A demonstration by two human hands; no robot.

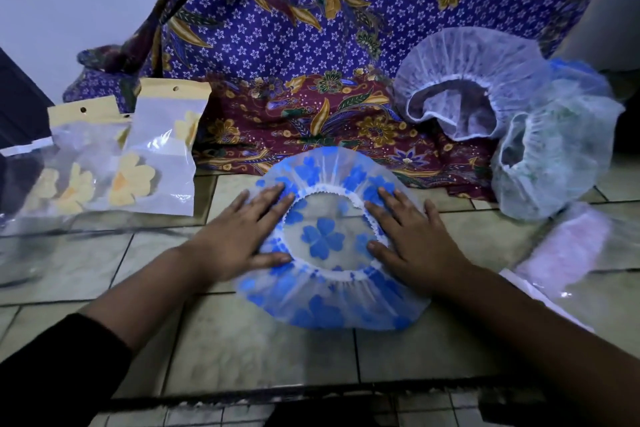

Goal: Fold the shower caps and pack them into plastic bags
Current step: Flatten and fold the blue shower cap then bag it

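A: Shower cap (329,309)?
B: Translucent white, big blue flowers; white elastic edge.
A: Batik cloth (277,28)?
B: Purple, small white blossoms; maroon band, gold leaves.
A: Plastic bags (162,156)?
B: Clear, yellow flowers; tan header strips.

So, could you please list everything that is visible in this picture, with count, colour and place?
translucent plastic shower cap with blue flowers: one, blue and white, flat on floor, centre
whitish-lilac gathered shower cap: one, far right, on the cloth
pale green gathered shower cap: one, right edge
clear plastic bags with yellow tops: at least two, yellow flower shapes inside, left
clear plastic bag with pink content: one, right
patterned batik cloth: purple and maroon, behind
tiled floor: beige, underneath
left hand: flat on cap's left side
right hand: flat on cap's right side
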